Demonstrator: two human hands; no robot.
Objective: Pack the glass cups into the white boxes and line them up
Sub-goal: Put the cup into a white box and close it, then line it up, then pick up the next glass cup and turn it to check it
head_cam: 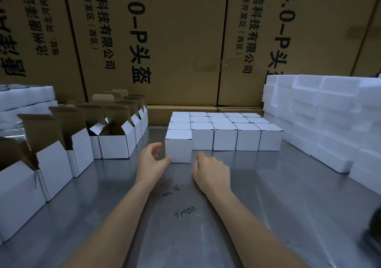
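Observation:
A closed white box [178, 148] stands on the metal table [268, 195], at the front left corner of a block of several closed white boxes [224, 131] set in rows. My left hand [151, 160] is just left of that box, fingers apart, thumb tip touching its lower left edge. On the other side, my right hand [211, 172] rests near the box's lower right corner with its fingers curled down, holding nothing. No glass cup is visible.
Several open white boxes [61, 142] with raised brown flaps line the left side. White foam blocks [329, 119] are stacked at the right, and more foam [24, 100] at the far left. Big brown cartons [181, 41] form the back wall.

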